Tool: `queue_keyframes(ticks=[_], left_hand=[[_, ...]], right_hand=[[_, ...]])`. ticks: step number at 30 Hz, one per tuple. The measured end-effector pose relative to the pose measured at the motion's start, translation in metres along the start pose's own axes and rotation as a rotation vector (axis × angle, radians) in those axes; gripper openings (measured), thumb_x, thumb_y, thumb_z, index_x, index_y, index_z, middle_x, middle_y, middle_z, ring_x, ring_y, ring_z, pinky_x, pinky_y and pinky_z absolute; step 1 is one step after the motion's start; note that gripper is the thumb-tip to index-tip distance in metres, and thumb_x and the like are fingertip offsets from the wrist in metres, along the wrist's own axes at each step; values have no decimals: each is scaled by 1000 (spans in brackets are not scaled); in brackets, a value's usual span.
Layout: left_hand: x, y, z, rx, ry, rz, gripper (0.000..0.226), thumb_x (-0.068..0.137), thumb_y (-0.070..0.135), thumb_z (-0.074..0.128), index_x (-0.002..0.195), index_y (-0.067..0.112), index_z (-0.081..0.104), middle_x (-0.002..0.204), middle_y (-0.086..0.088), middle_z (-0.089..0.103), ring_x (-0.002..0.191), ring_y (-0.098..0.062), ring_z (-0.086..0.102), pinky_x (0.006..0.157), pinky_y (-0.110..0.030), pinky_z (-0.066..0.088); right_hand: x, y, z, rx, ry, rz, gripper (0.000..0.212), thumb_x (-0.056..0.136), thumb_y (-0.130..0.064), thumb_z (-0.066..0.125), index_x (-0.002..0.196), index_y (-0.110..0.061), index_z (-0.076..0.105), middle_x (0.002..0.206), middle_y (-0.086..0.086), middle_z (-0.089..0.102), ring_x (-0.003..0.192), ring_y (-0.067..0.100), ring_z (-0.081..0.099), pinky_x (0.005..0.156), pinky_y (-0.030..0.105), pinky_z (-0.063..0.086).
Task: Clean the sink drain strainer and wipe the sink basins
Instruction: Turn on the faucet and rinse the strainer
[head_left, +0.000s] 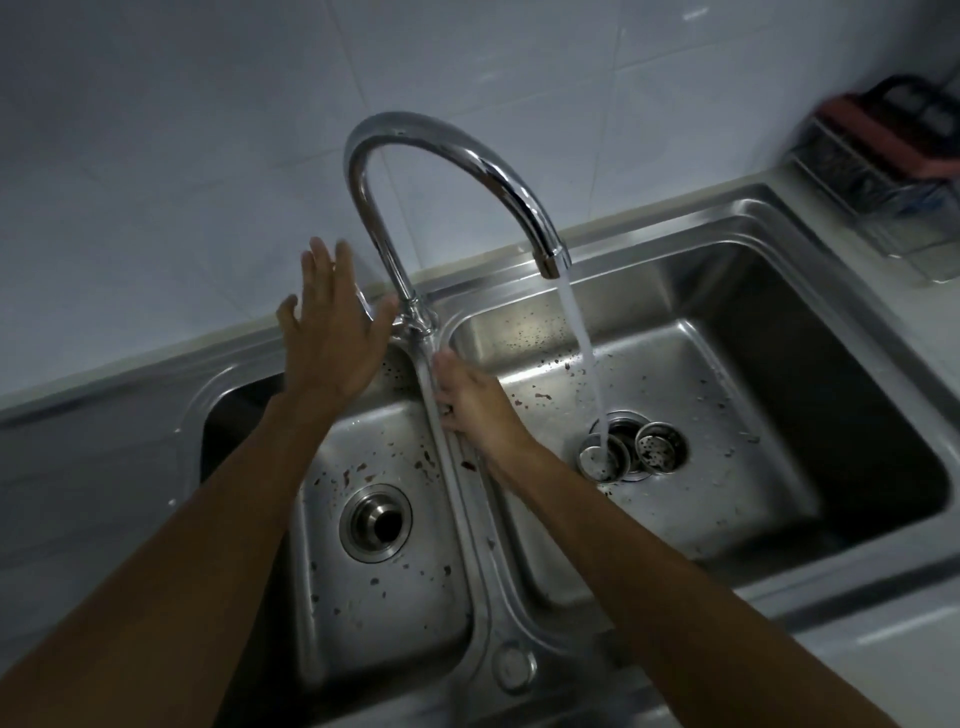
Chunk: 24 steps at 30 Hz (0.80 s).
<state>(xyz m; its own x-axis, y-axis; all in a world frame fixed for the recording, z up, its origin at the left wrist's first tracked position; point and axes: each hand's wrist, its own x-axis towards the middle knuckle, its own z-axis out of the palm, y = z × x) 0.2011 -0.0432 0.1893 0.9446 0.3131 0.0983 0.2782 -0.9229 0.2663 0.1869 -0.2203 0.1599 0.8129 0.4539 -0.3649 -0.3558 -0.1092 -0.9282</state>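
A steel double sink has a left basin (395, 613) and a right basin (727, 395), both speckled with dark food bits. Water runs from the curved faucet (457, 150) into the right drain (636, 447), where two small strainer pieces (657, 446) lie. The left drain (375, 522) is an open ring. My left hand (332, 332) is raised with fingers spread, just left of the faucet base. My right hand (472, 400) rests on the divider (467, 499) between the basins, fingers curled over its edge.
White tiled wall behind the sink. A wire rack (883, 171) holding a reddish item and dark things stands on the counter at the back right. A round capped hole (514, 667) sits on the near rim. Grey counter runs left of the sink.
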Motion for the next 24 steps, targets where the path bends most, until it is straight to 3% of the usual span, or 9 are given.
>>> queue_keyframes(ticks=[2, 4, 7, 10, 13, 15, 20, 24], left_hand=[[-32, 23, 11, -129, 122, 5, 79, 104, 62, 39, 165, 18, 15, 175, -7, 6, 161, -23, 7, 126, -48, 9], [-79, 52, 28, -239, 158, 51, 75, 101, 63, 42, 161, 20, 29, 171, -6, 23, 156, -23, 25, 124, -43, 14], [-143, 83, 57, -263, 70, 136, 70, 100, 63, 44, 152, 17, 44, 162, -4, 39, 147, -22, 40, 123, -41, 21], [-177, 90, 76, -254, 44, 36, 72, 98, 70, 42, 148, 18, 47, 156, -4, 46, 143, -22, 44, 123, -40, 19], [-191, 85, 83, -221, 11, -181, 96, 87, 87, 37, 153, 18, 35, 156, -8, 42, 144, -27, 42, 120, -52, 31], [-197, 82, 87, -214, -60, -278, 110, 79, 95, 35, 158, 19, 23, 162, -9, 34, 148, -29, 35, 121, -54, 29], [-207, 82, 99, -236, -143, -369, 116, 81, 91, 42, 164, 16, 12, 169, -8, 26, 155, -28, 27, 127, -57, 18], [-209, 89, 107, -266, -125, -417, 117, 81, 91, 41, 164, 16, 10, 169, -8, 27, 155, -28, 28, 124, -47, 5]], right_hand=[[-25, 25, -38, -433, 15, -107, 32, 104, -50, 47, 93, -31, 70, 88, -5, 72, 82, 9, 69, 81, 33, 56], [-46, 44, -85, -782, 120, -172, 33, 100, -53, 52, 81, -30, 67, 76, -13, 69, 69, 1, 66, 72, 26, 54], [-54, 65, -154, -1193, 225, -137, 31, 91, -57, 63, 96, -27, 69, 88, -10, 72, 77, 5, 65, 71, 28, 57], [-39, 86, -197, -1473, 96, 29, 65, 81, -63, 72, 129, -23, 56, 122, 2, 67, 109, 21, 60, 91, 37, 54], [-21, 108, -207, -1582, -68, 2, 90, 77, -65, 74, 148, -20, 40, 148, 5, 51, 135, 28, 46, 111, 43, 43], [-10, 120, -205, -1616, -121, -37, 95, 77, -66, 73, 150, -16, 37, 154, 8, 44, 144, 32, 37, 117, 46, 35], [5, 135, -198, -1694, -147, -97, 84, 84, -67, 64, 146, -13, 49, 147, 12, 53, 139, 31, 45, 120, 47, 31], [9, 138, -203, -1691, -180, -73, 79, 84, -63, 67, 142, -12, 51, 143, 10, 55, 134, 30, 49, 118, 46, 34]])
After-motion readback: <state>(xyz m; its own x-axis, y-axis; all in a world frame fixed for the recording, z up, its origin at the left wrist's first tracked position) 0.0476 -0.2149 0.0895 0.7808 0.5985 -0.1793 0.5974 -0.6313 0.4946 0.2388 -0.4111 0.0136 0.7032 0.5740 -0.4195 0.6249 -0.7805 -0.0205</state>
